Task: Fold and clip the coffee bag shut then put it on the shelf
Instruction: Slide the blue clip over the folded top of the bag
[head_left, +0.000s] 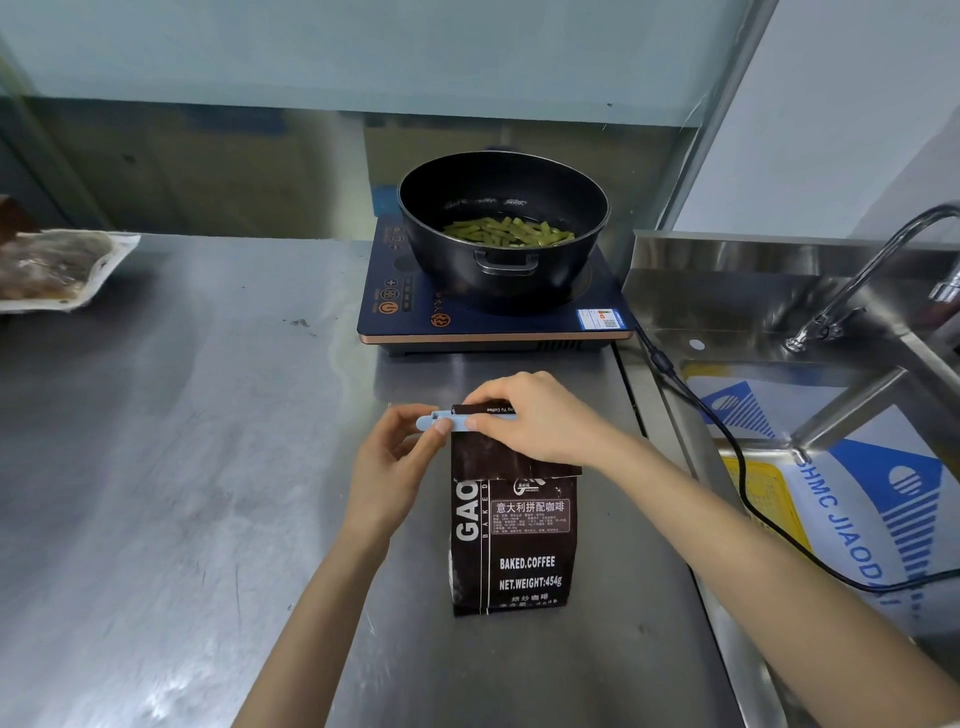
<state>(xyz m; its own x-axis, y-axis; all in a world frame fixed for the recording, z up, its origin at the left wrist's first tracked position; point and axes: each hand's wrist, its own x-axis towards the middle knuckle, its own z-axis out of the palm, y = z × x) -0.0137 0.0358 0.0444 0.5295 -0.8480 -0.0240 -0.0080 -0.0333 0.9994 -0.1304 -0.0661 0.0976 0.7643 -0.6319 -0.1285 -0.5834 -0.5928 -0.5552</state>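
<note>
**Both hands on the clip at the top of the coffee bag**

A dark brown coffee bag (511, 540) stands upright on the steel surface (182, 467), just in front of an induction cooker (395, 306) that carries a black pot (501, 228) with green bean pieces (509, 232) inside. The bag's top is folded over, and a light blue clip (447, 420) lies across the fold. The left hand (395, 467) pinches the clip's protruding left end between thumb and fingertips. The right hand (535, 415) closes over the clip and the folded top from above, pressing down. A sink (779, 395) with a tap (878, 270) sits to the right, and a sealed packet (57, 270) lies far left.
</note>
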